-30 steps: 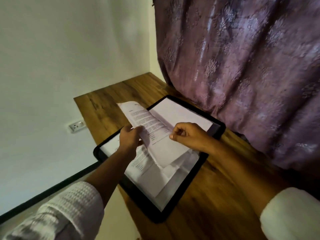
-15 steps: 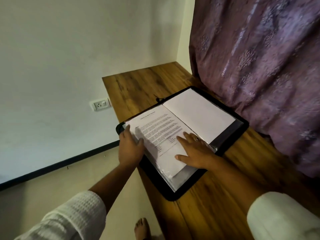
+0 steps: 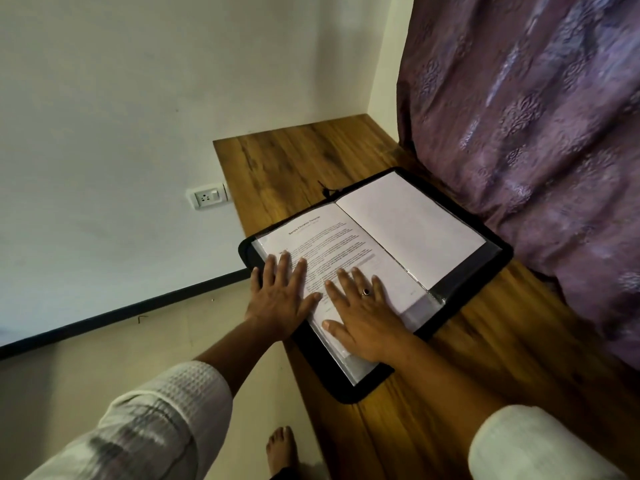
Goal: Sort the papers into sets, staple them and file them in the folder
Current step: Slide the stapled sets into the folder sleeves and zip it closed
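A second ago I had the printed set lifted off the folder, curled between both hands; now it lies flat on the folder's left leaf and I am holding nothing. My left hand rests with straight, spread fingers over the set's left edge, the palm partly on the folder's black rim. My right hand lies just as flat on the lower half of the page, fingers spread wide, pressing it down. The folder sits open on the desk, close against the curtain, with a blank sheet on its right leaf. I judge this set is now filed and I am only smoothing it. I cannot tell whether it went inside the clear sleeve or lies on top, and I see no staple from here. If more papers remain, they are out of view.
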